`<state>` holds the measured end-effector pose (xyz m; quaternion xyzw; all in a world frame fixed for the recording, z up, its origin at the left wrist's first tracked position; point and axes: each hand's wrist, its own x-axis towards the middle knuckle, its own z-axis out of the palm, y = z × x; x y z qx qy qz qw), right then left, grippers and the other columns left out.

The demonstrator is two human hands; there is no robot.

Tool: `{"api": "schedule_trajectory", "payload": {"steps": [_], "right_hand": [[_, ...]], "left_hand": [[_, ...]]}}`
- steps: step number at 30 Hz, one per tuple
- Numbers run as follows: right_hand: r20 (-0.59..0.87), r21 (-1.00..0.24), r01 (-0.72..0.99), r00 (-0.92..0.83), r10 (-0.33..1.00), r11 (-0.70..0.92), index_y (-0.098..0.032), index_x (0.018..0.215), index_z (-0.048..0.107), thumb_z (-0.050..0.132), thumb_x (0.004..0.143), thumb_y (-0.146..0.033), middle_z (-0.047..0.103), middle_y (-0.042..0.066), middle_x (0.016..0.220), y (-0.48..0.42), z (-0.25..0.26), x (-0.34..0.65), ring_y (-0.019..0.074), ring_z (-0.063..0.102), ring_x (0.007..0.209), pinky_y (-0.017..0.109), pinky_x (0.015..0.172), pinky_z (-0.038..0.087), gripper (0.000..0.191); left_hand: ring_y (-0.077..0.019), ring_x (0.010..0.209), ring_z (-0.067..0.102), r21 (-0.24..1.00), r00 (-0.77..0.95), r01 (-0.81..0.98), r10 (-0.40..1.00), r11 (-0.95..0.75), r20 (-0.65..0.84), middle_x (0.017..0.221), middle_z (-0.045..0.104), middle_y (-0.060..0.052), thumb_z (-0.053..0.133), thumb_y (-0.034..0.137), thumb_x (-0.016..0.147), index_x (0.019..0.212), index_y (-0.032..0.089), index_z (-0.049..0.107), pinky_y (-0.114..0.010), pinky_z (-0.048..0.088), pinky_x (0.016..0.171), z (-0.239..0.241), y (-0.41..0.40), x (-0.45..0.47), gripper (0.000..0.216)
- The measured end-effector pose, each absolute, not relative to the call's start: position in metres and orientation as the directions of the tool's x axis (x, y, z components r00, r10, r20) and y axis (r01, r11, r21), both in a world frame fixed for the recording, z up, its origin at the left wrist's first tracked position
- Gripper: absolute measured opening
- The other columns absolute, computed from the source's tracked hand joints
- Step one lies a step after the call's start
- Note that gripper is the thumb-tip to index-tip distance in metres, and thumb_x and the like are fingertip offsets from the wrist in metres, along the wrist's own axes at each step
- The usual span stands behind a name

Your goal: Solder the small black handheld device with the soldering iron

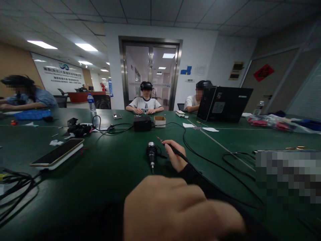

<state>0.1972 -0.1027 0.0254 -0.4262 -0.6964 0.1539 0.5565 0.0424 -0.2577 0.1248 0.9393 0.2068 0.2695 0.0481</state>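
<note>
My right hand (176, 156) is closed in a pen grip around a soldering iron (178, 152). The iron's thin tip points to the far left, above the green table, and its black cord trails back along my dark sleeve. Large and near the camera, my left hand (173, 209) is curled with its knuckles up. It covers part of the right forearm, and whatever its fingers may hold is hidden. Just left of the right hand lies a black tool (151, 152) with a silver cap and a narrow metal tip towards me; dark cord is bunched beside it.
A black box (142, 124) with cables and a small open carton (159, 122) stand mid-table. Left are a phone (59, 152) on a white block and coiled cables (18, 187). A black computer case (225, 103) stands right. Several people sit around the table.
</note>
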Motion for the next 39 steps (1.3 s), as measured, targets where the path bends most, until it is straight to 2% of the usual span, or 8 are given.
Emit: {"api": "schedule_trajectory", "payload": {"steps": [5,9,12,15,18,22,28,39], "right_hand": [[0.663,-0.669,0.413,-0.044,0.748,0.618,-0.019,0.09,0.069,0.049,0.088,-0.032,0.072,0.005,0.094,-0.1,0.025,0.199,0.0201,0.065,0.086,0.03,0.08,0.049,0.024],[0.656,-0.676,0.442,-0.003,0.754,0.59,-0.02,0.089,0.069,0.05,0.086,-0.03,0.072,0.004,0.092,-0.098,0.025,0.198,0.0191,0.065,0.081,0.028,0.077,0.048,0.022],[0.647,-0.681,0.449,0.0,0.763,0.578,-0.02,0.088,0.07,0.05,0.085,-0.029,0.071,0.004,0.087,-0.099,0.024,0.198,0.0188,0.064,0.076,0.027,0.071,0.048,0.023],[0.644,-0.686,0.443,0.001,0.765,0.577,-0.02,0.088,0.07,0.049,0.086,-0.03,0.071,0.004,0.085,-0.098,0.023,0.198,0.0184,0.064,0.074,0.027,0.068,0.048,0.023],[0.642,-0.69,0.439,0.004,0.767,0.576,-0.02,0.089,0.07,0.05,0.086,-0.031,0.071,0.004,0.084,-0.097,0.022,0.199,0.018,0.063,0.073,0.026,0.067,0.048,0.023],[0.642,-0.691,0.441,0.008,0.767,0.573,-0.02,0.09,0.07,0.049,0.086,-0.031,0.071,0.004,0.084,-0.097,0.021,0.199,0.0176,0.064,0.073,0.026,0.067,0.048,0.024],[0.636,-0.699,0.438,0.017,0.772,0.566,-0.021,0.09,0.07,0.049,0.087,-0.033,0.07,0.003,0.083,-0.098,0.022,0.2,0.0176,0.064,0.072,0.027,0.066,0.049,0.024],[0.638,-0.687,0.445,-0.01,0.77,0.575,-0.021,0.092,0.07,0.048,0.088,-0.033,0.069,0.004,0.082,-0.097,0.019,0.198,0.0177,0.063,0.073,0.027,0.069,0.049,0.026]], "left_hand": [[-0.0301,0.108,0.057,0.045,0.516,0.832,0.802,-0.553,0.3,0.121,0.057,-0.012,0.046,0.039,0.087,0.133,0.022,0.044,-0.04,0.051,0.082,0.097,-0.164,0.042,0.049],[-0.0382,0.109,0.059,0.129,0.252,0.957,0.965,-0.26,0.077,0.132,0.047,-0.02,0.051,0.059,0.079,0.144,0.016,0.03,-0.047,0.048,0.089,0.064,-0.096,0.038,0.081],[-0.0382,0.115,0.056,0.23,0.228,0.949,0.973,-0.215,-0.031,0.136,0.041,-0.021,0.058,0.069,0.067,0.142,0.015,0.031,-0.042,0.048,0.093,0.051,-0.071,0.037,0.096],[-0.0356,0.111,0.059,0.311,0.227,0.931,0.971,-0.193,-0.077,0.135,0.041,-0.02,0.073,0.063,0.052,0.14,0.017,0.032,-0.035,0.055,0.077,0.049,-0.062,0.035,0.107],[-0.0288,0.094,0.067,0.421,0.205,0.898,0.968,-0.129,-0.142,0.13,0.048,-0.02,0.078,0.05,0.051,0.13,0.018,0.039,-0.027,0.055,0.054,0.048,-0.059,0.032,0.094],[-0.0217,0.074,0.069,0.519,0.246,0.846,0.954,-0.124,-0.172,0.117,0.06,-0.015,0.076,0.037,0.054,0.125,0.02,0.038,-0.024,0.053,0.047,0.046,-0.06,0.024,0.083],[-0.0255,0.08,0.068,0.471,0.213,0.875,0.963,-0.114,-0.163,0.116,0.061,-0.014,0.072,0.037,0.054,0.128,0.021,0.036,-0.027,0.053,0.049,0.047,-0.086,-0.031,0.084],[-0.028,0.091,0.066,0.472,-0.033,0.878,0.994,0.079,-0.104,0.101,0.068,-0.005,0.06,0.044,0.056,0.13,0.021,0.036,-0.036,0.049,0.083,0.055,-0.174,-0.179,0.081]]}}
